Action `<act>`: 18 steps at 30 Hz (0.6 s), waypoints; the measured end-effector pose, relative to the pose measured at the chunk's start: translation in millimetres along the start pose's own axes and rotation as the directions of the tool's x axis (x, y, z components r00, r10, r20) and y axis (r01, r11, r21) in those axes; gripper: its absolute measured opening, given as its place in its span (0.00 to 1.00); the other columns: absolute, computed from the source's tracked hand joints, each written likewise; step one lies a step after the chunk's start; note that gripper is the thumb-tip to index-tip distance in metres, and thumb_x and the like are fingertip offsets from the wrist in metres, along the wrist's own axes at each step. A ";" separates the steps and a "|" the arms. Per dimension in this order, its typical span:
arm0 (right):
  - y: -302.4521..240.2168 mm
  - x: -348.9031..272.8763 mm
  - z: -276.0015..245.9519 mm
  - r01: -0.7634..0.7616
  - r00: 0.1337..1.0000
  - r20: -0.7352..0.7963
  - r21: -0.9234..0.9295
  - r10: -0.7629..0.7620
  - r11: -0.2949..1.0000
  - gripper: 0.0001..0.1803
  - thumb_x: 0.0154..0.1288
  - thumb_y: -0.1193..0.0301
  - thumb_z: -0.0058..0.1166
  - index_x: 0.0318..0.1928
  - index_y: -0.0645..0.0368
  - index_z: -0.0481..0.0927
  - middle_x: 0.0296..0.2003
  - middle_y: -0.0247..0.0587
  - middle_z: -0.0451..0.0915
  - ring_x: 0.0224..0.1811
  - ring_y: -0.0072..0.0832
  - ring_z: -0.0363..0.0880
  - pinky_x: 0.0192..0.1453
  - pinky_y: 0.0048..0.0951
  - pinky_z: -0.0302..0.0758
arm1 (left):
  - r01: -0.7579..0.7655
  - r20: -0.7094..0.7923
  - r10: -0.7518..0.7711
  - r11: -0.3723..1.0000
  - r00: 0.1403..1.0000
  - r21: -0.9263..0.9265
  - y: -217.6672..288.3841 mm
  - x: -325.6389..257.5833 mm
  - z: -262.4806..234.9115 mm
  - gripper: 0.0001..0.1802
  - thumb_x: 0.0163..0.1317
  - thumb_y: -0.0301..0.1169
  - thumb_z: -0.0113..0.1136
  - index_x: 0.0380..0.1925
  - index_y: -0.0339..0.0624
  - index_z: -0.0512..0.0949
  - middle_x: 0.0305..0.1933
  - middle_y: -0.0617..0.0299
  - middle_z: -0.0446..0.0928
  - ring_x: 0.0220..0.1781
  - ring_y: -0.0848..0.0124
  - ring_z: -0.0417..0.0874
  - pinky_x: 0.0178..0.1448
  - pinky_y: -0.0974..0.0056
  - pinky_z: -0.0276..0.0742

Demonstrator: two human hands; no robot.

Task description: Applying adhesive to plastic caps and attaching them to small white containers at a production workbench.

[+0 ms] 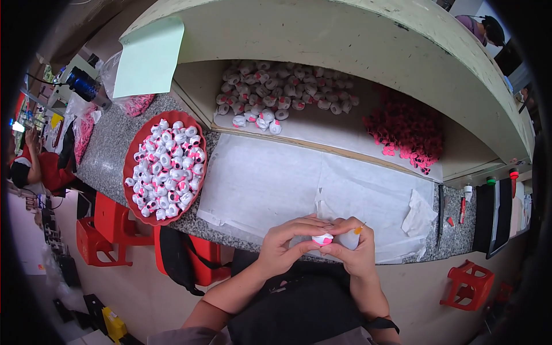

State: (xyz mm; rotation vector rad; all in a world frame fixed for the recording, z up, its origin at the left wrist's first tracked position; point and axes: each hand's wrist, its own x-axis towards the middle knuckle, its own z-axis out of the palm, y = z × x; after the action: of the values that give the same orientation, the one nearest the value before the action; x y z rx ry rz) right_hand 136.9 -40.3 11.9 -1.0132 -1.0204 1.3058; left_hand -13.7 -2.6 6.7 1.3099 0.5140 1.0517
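Close to the table's front edge, my left hand (280,244) is closed, thumb and fingers pinching a small white-and-pink toy piece (322,239). My right hand (357,253) meets it there, its thumb against the same piece. Tucked in the right hand's fingers is a small translucent bottle (348,238) with an amber needle-like tip pointing up and right. Fingers partly hide both things. Beneath the hands lies a white paper sheet (259,178) with a torn strip.
Left of the sheet, a red scalloped bowl (140,132) is heaped with white-and-pink pieces. A shelf behind holds a pile of white pieces (270,86) and a heap of pink pieces (402,129). Crumpled paper (418,214) and a red marker (462,210) lie right. Red stools (468,284) stand below.
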 end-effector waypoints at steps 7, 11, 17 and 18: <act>2.5 -2.6 15.4 -0.090 0.990 -0.099 0.133 0.104 0.987 0.12 0.38 0.83 0.59 0.27 0.63 0.72 0.27 0.41 0.74 0.29 0.21 0.70 0.34 0.21 0.67 | -0.052 -0.059 0.052 0.999 0.997 -0.002 -4.7 -8.4 -4.4 0.11 0.49 0.21 0.53 0.35 0.37 0.73 0.39 0.57 0.74 0.46 0.66 0.72 0.58 0.57 0.56; -3.5 -5.4 18.3 -0.109 0.984 -0.106 0.281 0.144 0.954 0.14 0.36 0.86 0.57 0.28 0.64 0.69 0.26 0.44 0.72 0.29 0.25 0.71 0.30 0.23 0.72 | -0.035 -0.073 0.034 0.999 0.997 -0.012 -6.1 -8.6 -0.9 0.10 0.49 0.24 0.54 0.34 0.36 0.73 0.39 0.56 0.74 0.46 0.64 0.72 0.58 0.56 0.56; -9.4 -3.6 27.8 -0.153 0.978 -0.139 0.019 0.154 0.988 0.16 0.35 0.84 0.60 0.28 0.65 0.68 0.26 0.42 0.72 0.28 0.24 0.71 0.33 0.21 0.68 | 0.003 -0.047 -0.006 0.998 0.999 -0.069 7.8 -16.4 -13.6 0.12 0.48 0.25 0.55 0.36 0.38 0.74 0.38 0.57 0.74 0.46 0.66 0.72 0.59 0.57 0.56; -13.9 -3.6 30.6 -0.170 0.977 -0.129 0.030 0.172 0.985 0.17 0.34 0.83 0.61 0.28 0.65 0.69 0.26 0.42 0.72 0.28 0.23 0.71 0.33 0.20 0.67 | -0.029 -0.018 0.028 0.998 0.999 -0.064 10.5 -15.8 -16.3 0.12 0.48 0.25 0.56 0.35 0.38 0.74 0.38 0.57 0.73 0.46 0.66 0.72 0.59 0.56 0.56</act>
State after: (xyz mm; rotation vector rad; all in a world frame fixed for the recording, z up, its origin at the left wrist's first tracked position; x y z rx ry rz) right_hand 110.8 -43.9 33.1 -1.1775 -0.8346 1.3659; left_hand -38.0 -8.3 8.9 1.2556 0.4716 1.0956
